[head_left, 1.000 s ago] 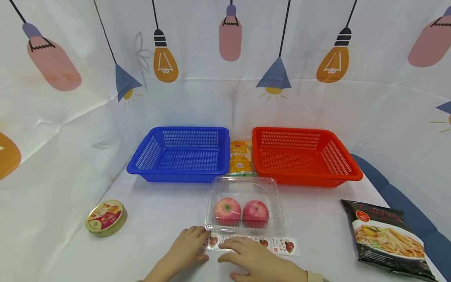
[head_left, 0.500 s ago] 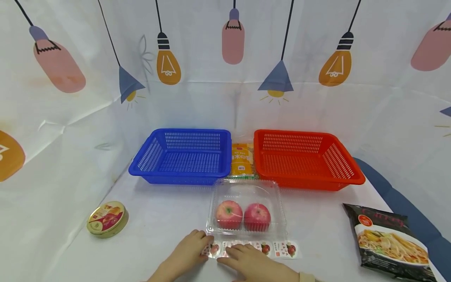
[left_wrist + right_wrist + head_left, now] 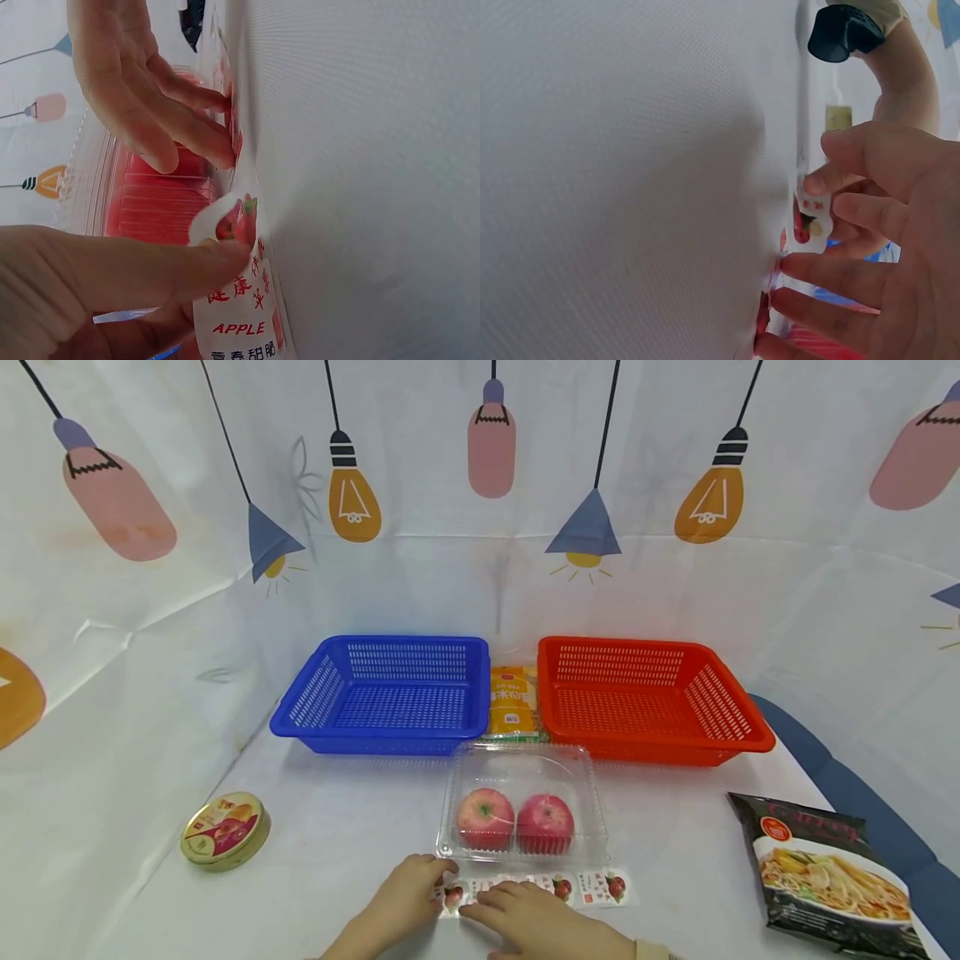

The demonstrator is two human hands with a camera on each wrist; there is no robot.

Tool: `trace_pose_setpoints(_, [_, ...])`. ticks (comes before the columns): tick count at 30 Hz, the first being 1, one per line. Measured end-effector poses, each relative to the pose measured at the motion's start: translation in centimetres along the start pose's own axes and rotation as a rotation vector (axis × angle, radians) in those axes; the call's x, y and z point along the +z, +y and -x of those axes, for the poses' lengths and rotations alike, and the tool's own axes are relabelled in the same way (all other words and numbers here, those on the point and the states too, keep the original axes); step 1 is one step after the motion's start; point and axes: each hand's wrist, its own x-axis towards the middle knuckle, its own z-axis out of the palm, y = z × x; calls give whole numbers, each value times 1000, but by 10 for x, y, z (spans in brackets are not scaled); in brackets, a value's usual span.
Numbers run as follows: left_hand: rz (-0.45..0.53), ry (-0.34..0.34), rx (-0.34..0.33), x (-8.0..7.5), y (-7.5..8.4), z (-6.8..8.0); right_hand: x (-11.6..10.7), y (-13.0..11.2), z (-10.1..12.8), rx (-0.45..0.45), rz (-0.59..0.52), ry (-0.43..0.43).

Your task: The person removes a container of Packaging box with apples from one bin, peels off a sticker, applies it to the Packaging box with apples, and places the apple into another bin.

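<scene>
A strip of white apple stickers lies across the table in front of a clear plastic clamshell box. Two red apples, one on the left and one on the right, sit inside the box. My left hand is at the strip's left end, its thumb and fingers pinching an apple sticker printed "APPLE". In the left wrist view that sticker's edge curls up from the strip. My right hand rests its spread fingertips on the strip just to the right, thumb held apart.
A blue basket and a red basket stand at the back, with a yellow food packet between them. A round gold tin lies at the left. A black noodle packet lies at the right.
My right hand has come down with its fingers flatter on the strip. The strip's left end now tilts slightly under my left hand. The box and baskets stay put.
</scene>
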Motion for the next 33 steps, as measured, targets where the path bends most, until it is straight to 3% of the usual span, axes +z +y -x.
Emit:
trace_pose_setpoints(9, [1, -6, -5, -10, 1, 3, -3, 0, 3, 61, -117, 23])
trace_pose_setpoints(13, [2, -34, -9, -17, 2, 4, -2, 0, 4, 65, -113, 21])
trace_pose_setpoints(20, [184, -135, -73, -39, 2, 8, -3, -2, 4, 61, -93, -3])
trace_pose_setpoints(23, [263, -164, -67, -54, 3, 5, -4, -2, 4, 62, -86, -16])
trace_pose_setpoints(26, [280, -149, -37, -67, 3, -2, -5, -2, 5, 56, -71, -8])
trace_pose_setpoints(30, [285, -70, -18, -80, 3, -18, -11, -3, 6, 19, -21, 62])
trace_pose_setpoints(33, [291, 0, -24, -87, 5, -33, -20, -1, 6, -35, 3, 260])
